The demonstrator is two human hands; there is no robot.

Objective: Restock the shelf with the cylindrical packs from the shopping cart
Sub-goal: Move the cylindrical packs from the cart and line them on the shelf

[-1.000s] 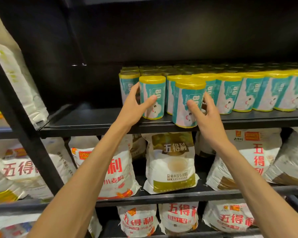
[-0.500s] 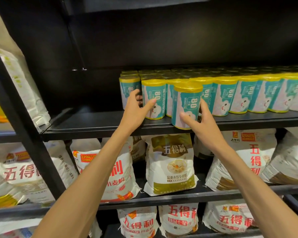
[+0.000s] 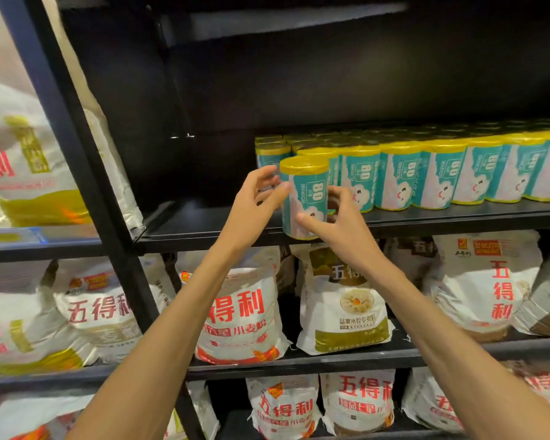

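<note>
One cylindrical pack (image 3: 304, 195), teal and white with a yellow top, stands upright at the front edge of the black shelf (image 3: 204, 227), ahead of the others. My right hand (image 3: 337, 223) grips it from the right, thumb across its front and fingers behind. My left hand (image 3: 254, 201) holds its left side with the thumb on the wrapper and the fingers curled behind. Directly behind and to the right, a row of identical packs (image 3: 442, 173) fills the shelf, several deep. The shopping cart is out of view.
The shelf's left part, up to a slanted black upright post (image 3: 86, 173), holds no packs. Flour bags (image 3: 343, 300) fill the two shelves below. More bags (image 3: 19, 160) sit in the neighbouring bay at left. Another board (image 3: 283, 20) hangs overhead.
My left hand has let go of the pack it held, which now stands in the row, and has come over to the right hand's pack. That pack has shifted left.
</note>
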